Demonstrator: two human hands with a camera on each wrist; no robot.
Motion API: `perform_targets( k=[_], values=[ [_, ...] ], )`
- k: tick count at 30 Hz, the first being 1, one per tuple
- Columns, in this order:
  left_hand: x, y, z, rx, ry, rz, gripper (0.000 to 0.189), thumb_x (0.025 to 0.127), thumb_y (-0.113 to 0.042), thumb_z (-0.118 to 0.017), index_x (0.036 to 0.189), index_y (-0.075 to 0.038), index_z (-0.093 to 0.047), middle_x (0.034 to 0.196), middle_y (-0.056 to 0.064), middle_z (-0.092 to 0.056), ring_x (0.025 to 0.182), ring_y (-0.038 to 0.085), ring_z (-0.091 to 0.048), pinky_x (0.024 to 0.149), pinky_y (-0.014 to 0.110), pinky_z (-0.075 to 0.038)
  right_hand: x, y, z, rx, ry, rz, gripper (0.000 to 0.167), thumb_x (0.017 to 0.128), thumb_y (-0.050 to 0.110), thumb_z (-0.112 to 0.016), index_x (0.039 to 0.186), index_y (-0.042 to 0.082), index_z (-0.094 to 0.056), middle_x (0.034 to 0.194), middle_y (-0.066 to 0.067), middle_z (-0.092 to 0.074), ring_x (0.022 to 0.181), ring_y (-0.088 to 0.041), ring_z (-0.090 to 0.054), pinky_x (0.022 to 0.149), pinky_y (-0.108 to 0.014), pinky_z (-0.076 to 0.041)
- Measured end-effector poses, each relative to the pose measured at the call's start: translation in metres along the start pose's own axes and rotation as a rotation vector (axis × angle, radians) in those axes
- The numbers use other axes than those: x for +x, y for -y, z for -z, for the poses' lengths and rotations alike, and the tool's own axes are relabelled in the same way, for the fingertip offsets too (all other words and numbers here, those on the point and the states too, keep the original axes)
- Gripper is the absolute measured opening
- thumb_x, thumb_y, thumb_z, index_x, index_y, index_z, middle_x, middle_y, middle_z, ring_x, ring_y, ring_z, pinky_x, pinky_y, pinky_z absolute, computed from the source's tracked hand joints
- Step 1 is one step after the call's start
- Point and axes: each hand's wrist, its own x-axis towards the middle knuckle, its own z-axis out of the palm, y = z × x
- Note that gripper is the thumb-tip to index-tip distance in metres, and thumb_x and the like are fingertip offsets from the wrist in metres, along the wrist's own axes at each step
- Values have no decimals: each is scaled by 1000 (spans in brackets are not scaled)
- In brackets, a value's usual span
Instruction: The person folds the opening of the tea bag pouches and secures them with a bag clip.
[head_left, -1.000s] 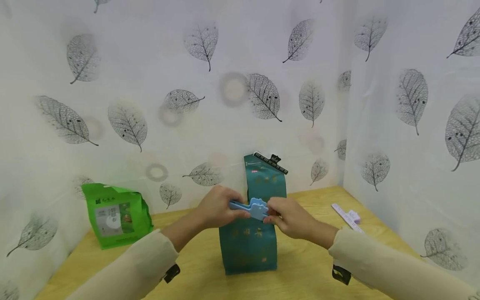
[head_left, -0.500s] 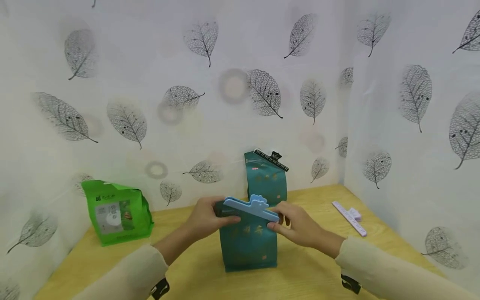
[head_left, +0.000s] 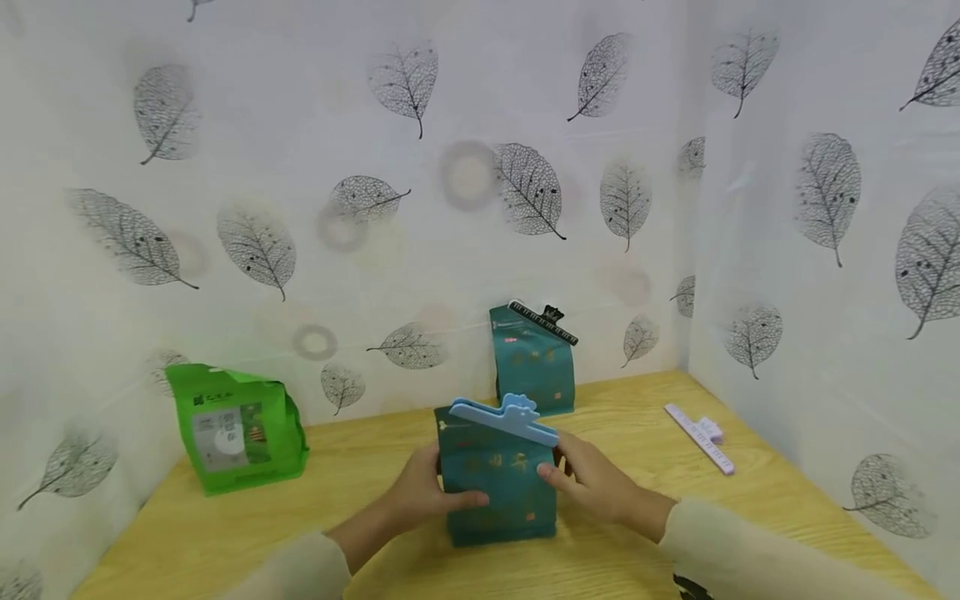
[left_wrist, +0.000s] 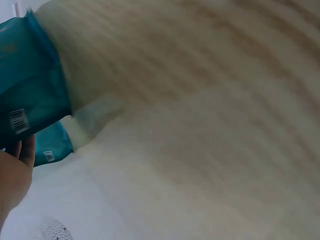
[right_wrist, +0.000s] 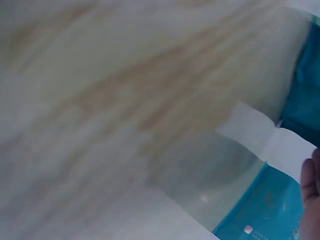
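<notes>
A teal pouch (head_left: 495,483) stands upright on the wooden table in front of me. A light blue bag clip (head_left: 510,419) with a crown-shaped handle sits slanted across its top. My left hand (head_left: 420,496) grips the pouch's left side, thumb flat on the front and fingers behind. At the right edge, just under the clip's lower end, my right hand (head_left: 596,479) holds the pouch with its thumb on the front. In the left wrist view, fingers of the left hand (left_wrist: 15,170) show under the pouch (left_wrist: 32,75); in the right wrist view, the right hand (right_wrist: 311,195) is partly cut off.
Behind stands a second teal pouch (head_left: 528,379), closed by a black clip (head_left: 543,322) with a piano-key pattern. A green pouch (head_left: 247,433) is at the left. On the right lies a pale purple clip (head_left: 697,437). Leaf-print sheeting (head_left: 465,275) surrounds the wooden table (head_left: 630,550).
The blue clip, gripped by both hands a second ago, now sits on the front pouch's top. My left hand has moved down from the top corner to the pouch's side; the right has shifted slightly lower.
</notes>
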Motion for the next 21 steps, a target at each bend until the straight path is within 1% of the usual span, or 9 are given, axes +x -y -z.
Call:
perform_targets(
  k=[2,4,7,9,11,14,16,19,21],
  values=[
    [-2,6,-3,-4,8,11,69,79,-27,-87,138,-21,-51,130,-1,-67,117,18,-65,95,31,-54,-1,-3,-4,-29,-21,25,42,106,18,-49,146,10,-41,113,5,-62,87,-5,-54,71,-24,-50],
    [-5,13,-6,9,17,15,75,78,-27,-88,140,-21,-47,132,0,-66,119,19,-64,96,31,-53,-2,-5,-7,-65,-26,39,46,104,19,-52,148,12,-38,118,5,-62,90,-5,-56,73,-25,-51],
    [-8,21,-8,46,22,11,81,77,-31,-88,143,-19,-42,132,0,-66,119,19,-64,96,32,-53,-3,-5,-10,-97,1,26,62,101,30,-59,153,16,-29,134,3,-59,107,-8,-61,86,-31,-55],
    [-9,23,-9,82,21,0,85,76,-35,-88,144,-19,-40,132,-1,-66,119,19,-64,96,33,-53,-2,-5,-12,-111,30,8,73,98,39,-63,156,18,-24,142,1,-55,119,-12,-61,95,-36,-54],
    [-10,24,-9,114,13,-9,88,75,-41,-88,145,-20,-38,132,-2,-65,120,19,-64,98,36,-53,-1,-5,-13,-119,59,-15,79,96,46,-64,156,18,-22,147,0,-51,128,-16,-57,102,-40,-51],
    [-11,26,-11,143,15,-7,96,74,-45,-88,148,-23,-32,136,-3,-63,123,19,-62,102,43,-50,1,-5,-14,-148,99,-48,81,94,52,-63,155,15,-25,146,-1,-53,128,-18,-58,103,-42,-50],
    [-12,27,-12,153,24,-1,100,73,-45,-88,150,-26,-28,138,-3,-61,125,20,-60,105,47,-48,0,-5,-13,-194,125,-75,82,94,56,-61,154,11,-28,143,-4,-56,126,-19,-59,103,-44,-50],
    [-12,27,-14,165,37,-1,106,71,-45,-90,151,-31,-22,140,-3,-58,127,20,-58,107,49,-45,-2,-4,-13,-292,148,-105,84,94,61,-57,152,5,-32,135,-11,-60,121,-24,-61,100,-47,-51],
    [-11,28,-15,170,40,-4,108,70,-45,-90,152,-34,-20,141,-4,-58,128,20,-58,108,49,-45,-5,-5,-13,-377,151,-115,84,94,64,-53,149,2,-37,128,-13,-62,116,-25,-62,98,-48,-51]
  ],
)
